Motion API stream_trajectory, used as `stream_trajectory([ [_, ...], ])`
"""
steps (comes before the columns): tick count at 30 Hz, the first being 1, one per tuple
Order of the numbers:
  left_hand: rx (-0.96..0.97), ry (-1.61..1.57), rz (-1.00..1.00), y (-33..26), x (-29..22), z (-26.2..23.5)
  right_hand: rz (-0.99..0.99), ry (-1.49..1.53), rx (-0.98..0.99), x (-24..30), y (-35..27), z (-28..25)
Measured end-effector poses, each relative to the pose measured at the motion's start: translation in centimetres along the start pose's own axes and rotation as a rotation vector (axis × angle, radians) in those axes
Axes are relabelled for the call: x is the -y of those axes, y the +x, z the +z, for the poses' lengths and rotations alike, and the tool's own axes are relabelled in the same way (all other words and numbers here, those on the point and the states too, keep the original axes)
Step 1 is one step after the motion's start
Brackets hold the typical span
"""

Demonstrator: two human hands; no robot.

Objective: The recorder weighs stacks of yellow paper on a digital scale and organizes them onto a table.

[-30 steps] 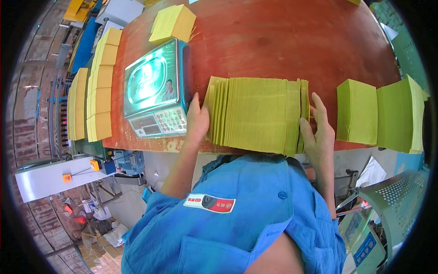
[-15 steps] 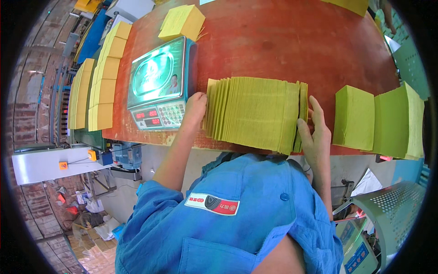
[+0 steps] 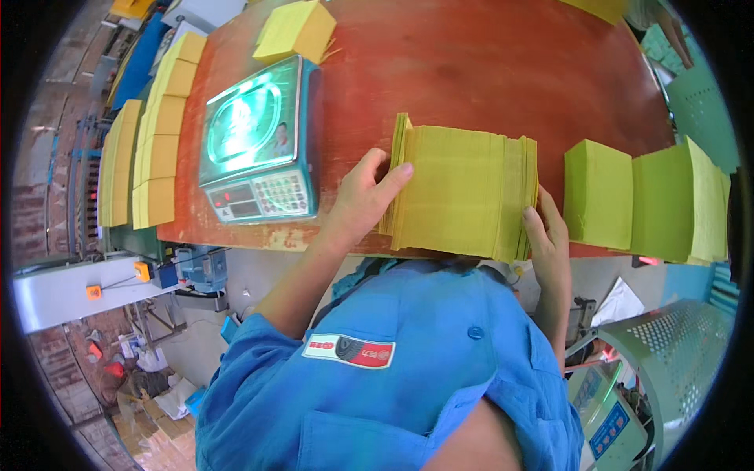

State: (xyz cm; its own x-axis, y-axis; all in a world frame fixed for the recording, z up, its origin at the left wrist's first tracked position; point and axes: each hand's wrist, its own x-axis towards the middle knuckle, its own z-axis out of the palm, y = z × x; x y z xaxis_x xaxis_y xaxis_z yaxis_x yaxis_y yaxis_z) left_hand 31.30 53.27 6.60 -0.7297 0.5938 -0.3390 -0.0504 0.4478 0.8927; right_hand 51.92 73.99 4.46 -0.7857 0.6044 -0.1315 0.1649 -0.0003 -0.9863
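Observation:
A thick stack of yellow paper sheets stands on edge at the near side of the red table, in front of me. My left hand grips its left end, with the thumb on a few sheets that jut up there and the other fingers partly hidden. Against the opposite end presses my right hand, its thumb on the near side and its fingers partly behind the sheets. The stack is squeezed between both hands. Left of it sits a digital scale with a shiny top plate and a keypad.
More yellow paper blocks stand at the table's right edge, and rows of them line the left. Another block lies behind the scale on the red table. A perforated green metal guard is at lower right.
The loosely fanned sheets at the left are pressed together, so the stack is shorter. My left hand has moved right with its thumb over the end; my right hand has closed in on the other end.

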Motion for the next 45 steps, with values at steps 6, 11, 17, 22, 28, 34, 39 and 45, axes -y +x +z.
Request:
stream_trajectory([
  [6, 0.04, -0.142, -0.02, 0.2, 2.2, -0.5, 0.026, -0.024, -0.037, 0.6, 0.2, -0.6],
  [11, 0.069, -0.362, -0.021, 0.0, 3.1, -0.2, 0.056, -0.045, 0.026, 0.8, 0.2, 0.3],
  [17, 0.133, -0.002, 0.167, -0.9, -1.7, 0.0, -0.099, -0.02, 0.037, 0.8, 0.3, 1.2],
  [22, 0.115, 0.022, 0.44, -1.8, -2.0, -1.2, -0.176, 0.176, -0.026, 0.2, -1.0, 0.8],
  [28, 0.332, -0.056, 0.32, 1.0, 4.7, -1.4, -0.15, 0.197, -0.013, -3.4, -0.7, 2.3],
  [34, 0.383, -0.219, 0.289, 0.9, 6.7, -2.4, 0.005, 0.039, -0.034, -4.9, -1.2, 1.9],
  [39, 0.456, -0.105, 0.321, 2.2, 6.7, -2.1, -0.086, -0.015, -0.053, -5.2, -2.0, 3.3],
  [45, 0.388, 0.092, 0.511, 1.4, 4.6, 1.3, -0.1, -0.058, -0.094, -5.7, -1.9, 3.8],
])
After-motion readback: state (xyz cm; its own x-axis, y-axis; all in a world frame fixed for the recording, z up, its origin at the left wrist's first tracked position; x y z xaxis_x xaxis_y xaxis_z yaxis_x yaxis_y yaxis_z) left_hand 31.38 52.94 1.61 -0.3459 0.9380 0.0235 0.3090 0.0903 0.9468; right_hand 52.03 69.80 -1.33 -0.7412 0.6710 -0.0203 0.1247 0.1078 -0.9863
